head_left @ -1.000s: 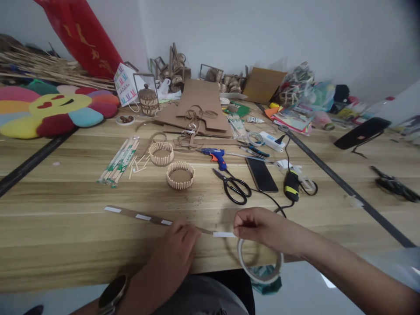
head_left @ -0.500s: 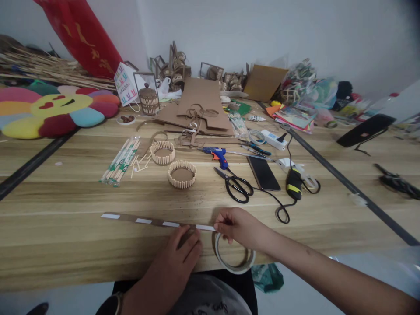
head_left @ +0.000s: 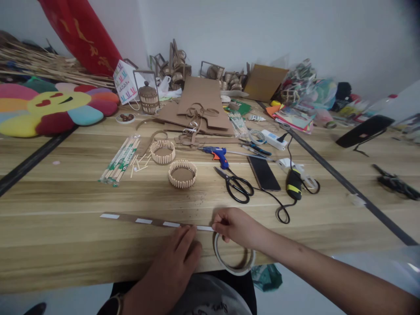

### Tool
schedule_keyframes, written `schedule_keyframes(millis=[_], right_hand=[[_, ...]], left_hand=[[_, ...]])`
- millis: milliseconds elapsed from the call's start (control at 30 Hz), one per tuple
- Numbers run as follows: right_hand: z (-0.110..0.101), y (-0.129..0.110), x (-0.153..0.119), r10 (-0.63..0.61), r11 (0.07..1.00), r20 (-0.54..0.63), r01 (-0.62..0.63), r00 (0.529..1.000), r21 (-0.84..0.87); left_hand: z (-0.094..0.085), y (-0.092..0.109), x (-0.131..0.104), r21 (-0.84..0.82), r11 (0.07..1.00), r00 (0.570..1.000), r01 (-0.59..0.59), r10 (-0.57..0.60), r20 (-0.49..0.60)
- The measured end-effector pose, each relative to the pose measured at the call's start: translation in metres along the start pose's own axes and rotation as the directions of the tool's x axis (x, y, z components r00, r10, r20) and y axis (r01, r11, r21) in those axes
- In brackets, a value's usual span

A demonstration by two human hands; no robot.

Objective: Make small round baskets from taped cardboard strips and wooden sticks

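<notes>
A narrow brown cardboard strip (head_left: 127, 218) lies near the table's front edge, with several white tape pieces (head_left: 143, 221) along it. My left hand (head_left: 173, 262) rests with its fingers apart on the strip's right part, pressing it to the table. My right hand (head_left: 234, 225) pinches the white tape at the strip's right end, thumb against fingers. Below that hand the tape roll (head_left: 238, 272) reaches over the table edge. Two round pieces ringed with short sticks, one nearer (head_left: 183, 174) and one farther (head_left: 163, 152), stand beyond the strip.
Black scissors (head_left: 239, 187), a blue glue gun (head_left: 219, 155) and a phone (head_left: 264, 173) lie right of the middle. Packed sticks (head_left: 120, 161) are at the left. Cardboard sheets (head_left: 201, 98) lie farther back. A black cable (head_left: 278, 203) curls near my right forearm.
My right hand has shifted very slightly left with the tape. The fingers of my left hand have drawn a little closer together on the strip.
</notes>
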State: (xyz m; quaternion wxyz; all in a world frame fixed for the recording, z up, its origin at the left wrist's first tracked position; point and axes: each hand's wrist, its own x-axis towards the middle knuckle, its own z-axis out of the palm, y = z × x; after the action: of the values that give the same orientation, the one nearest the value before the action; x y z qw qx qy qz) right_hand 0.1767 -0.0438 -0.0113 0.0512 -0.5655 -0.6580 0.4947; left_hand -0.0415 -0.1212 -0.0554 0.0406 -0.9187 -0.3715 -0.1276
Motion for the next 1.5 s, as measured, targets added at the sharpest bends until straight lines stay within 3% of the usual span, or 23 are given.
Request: schedule_keyframes(millis=[233, 500, 967, 1333, 1500], right_hand=[[-0.001, -0.002, 0.002, 0.015, 0.996, 0.011, -0.014, 1.0, -0.085], [-0.002, -0.013, 0.0, 0.018, 0.968, -0.009, -0.019, 1.0, -0.25], [-0.005, -0.034, -0.003, -0.031, 0.815, -0.032, 0.007, 0.999, -0.579], [-0.006, -0.042, -0.004, -0.006, 0.733, -0.013, -0.004, 1.0, -0.681], [-0.005, -0.044, -0.005, -0.009, 0.71, -0.008, 0.001, 1.0, -0.704]], left_hand=[[0.001, -0.001, 0.001, 0.046, 0.997, 0.998, -0.069, 0.069, 0.003], [0.006, -0.001, 0.0, 0.03, 0.998, 0.998, -0.055, 0.056, -0.039], [0.008, -0.002, -0.001, 0.009, 0.999, 0.997, -0.049, 0.05, -0.067], [0.007, -0.005, -0.003, 0.004, 0.996, 0.996, -0.093, 0.093, 0.006], [0.006, -0.004, -0.002, 0.002, 0.998, 0.998, -0.067, 0.067, -0.015]])
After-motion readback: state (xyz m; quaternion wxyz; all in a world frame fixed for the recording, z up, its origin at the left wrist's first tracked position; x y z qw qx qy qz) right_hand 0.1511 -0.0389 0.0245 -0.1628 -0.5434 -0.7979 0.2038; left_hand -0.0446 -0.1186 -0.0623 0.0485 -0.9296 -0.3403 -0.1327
